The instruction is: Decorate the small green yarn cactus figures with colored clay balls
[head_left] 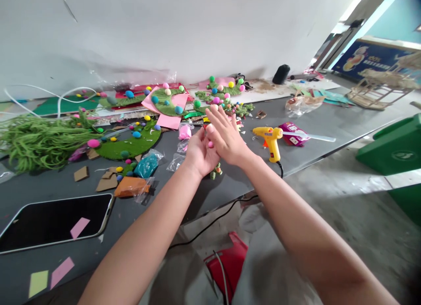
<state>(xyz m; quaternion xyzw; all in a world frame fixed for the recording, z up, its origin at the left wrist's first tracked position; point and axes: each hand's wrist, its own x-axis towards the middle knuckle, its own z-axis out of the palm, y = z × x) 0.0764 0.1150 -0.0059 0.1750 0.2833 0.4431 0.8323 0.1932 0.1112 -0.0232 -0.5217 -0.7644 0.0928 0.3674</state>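
Note:
Both my hands meet above the grey table. My left hand (201, 153) lies palm up, slightly cupped, with a small pink clay ball (210, 144) showing against its palm. Across it rests my right hand (226, 136), palm down and fingers stretched out flat. Its palm hides part of what lies between the hands. Just left of them sits a pink clay packet (184, 131) in clear wrap. A small green piece with orange dots (216, 171) shows on the table below my hands.
A yellow glue gun (271, 140) with a clear stick stands right, near a purple packet (294, 134). On the left lie green felt (131, 145) with coloured balls, green yarn (39, 140), an orange packet (131, 187) and a phone (55, 221). A black cord (210, 224) hangs over the front edge.

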